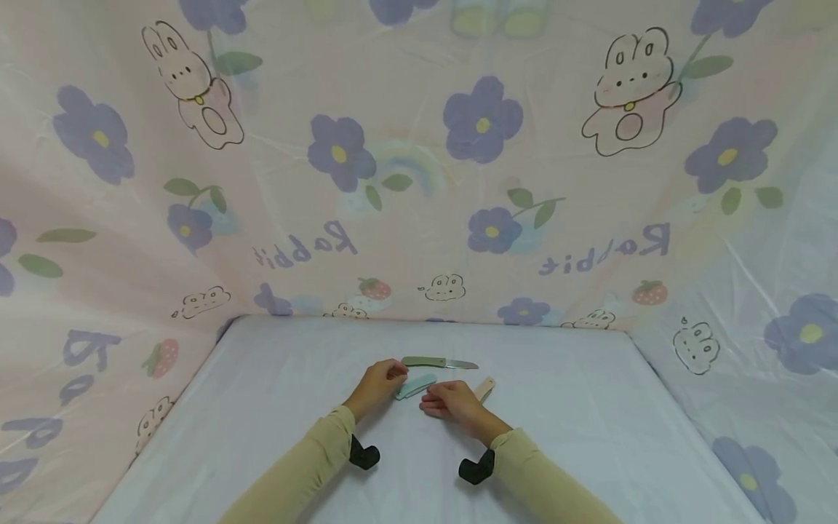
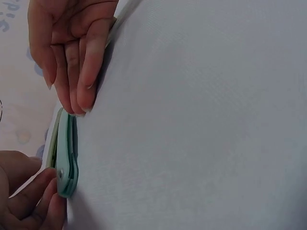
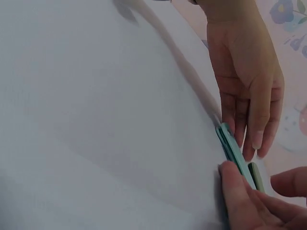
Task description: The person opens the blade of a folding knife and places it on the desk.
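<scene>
A teal folding knife point(image 1: 416, 386), folded closed, lies on the white surface between the two hands. My left hand point(image 1: 377, 387) is at its left end, fingers loosely bent, fingertips right beside the handle in the left wrist view. Close to the knife's other end, my right hand point(image 1: 458, 404) has relaxed, extended fingers, with nothing gripped between them. Just beyond lies a green-handled folding knife point(image 1: 424, 361) with its blade point(image 1: 462, 364) out, pointing right. Partly hidden behind the right hand is a cream-coloured handle point(image 1: 486, 388).
The white-covered table point(image 1: 576, 437) is bordered at the back and sides by a hanging curtain point(image 1: 419, 196) printed with rabbits and purple flowers. Black wrist mounts point(image 1: 364, 454) sit under both beige sleeves point(image 1: 294, 466).
</scene>
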### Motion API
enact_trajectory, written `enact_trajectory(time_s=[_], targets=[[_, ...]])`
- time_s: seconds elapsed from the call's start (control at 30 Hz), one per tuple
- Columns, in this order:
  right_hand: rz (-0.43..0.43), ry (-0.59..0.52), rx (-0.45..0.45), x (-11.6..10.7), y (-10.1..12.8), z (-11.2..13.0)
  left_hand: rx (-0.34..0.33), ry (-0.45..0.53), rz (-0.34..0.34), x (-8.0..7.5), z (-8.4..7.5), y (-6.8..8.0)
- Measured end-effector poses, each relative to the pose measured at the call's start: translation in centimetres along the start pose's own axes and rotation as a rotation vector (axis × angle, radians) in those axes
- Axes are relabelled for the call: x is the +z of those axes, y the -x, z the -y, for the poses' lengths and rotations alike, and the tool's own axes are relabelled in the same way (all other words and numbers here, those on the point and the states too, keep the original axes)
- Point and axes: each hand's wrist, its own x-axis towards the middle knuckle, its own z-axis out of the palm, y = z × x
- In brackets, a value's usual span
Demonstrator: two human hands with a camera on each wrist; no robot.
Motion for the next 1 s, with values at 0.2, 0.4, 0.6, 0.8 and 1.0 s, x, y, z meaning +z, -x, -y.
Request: enact_trajectory(time_s=[0.2, 0.4, 0.6, 0.8, 1.0], targets=[[-0.028, -0.032, 0.004, 0.3, -0.1, 0.0, 0.004, -0.016, 0.015, 0.3, 0.0, 0.0], [-0.05, -0.068, 0.019, 0.5, -0.3, 0.0, 0.0, -0.027, 0.045, 0.6, -0.3, 0.0], [-0.066, -0.107, 0.025, 0.7, -0.3, -0.2, 0.016, -0.031, 0.048, 1.0, -0.2, 0.0], [-0.056, -0.131, 0.018, 0.7, -0.1, -0.2, 0.015, 0.025, 0.018, 1.4, -0.1, 0.2], [-0.06, -0.131, 0.028, 0.7, 0.1, -0.1, -0.052, 0.132, 0.0, 1.6, -0.3, 0.2]])
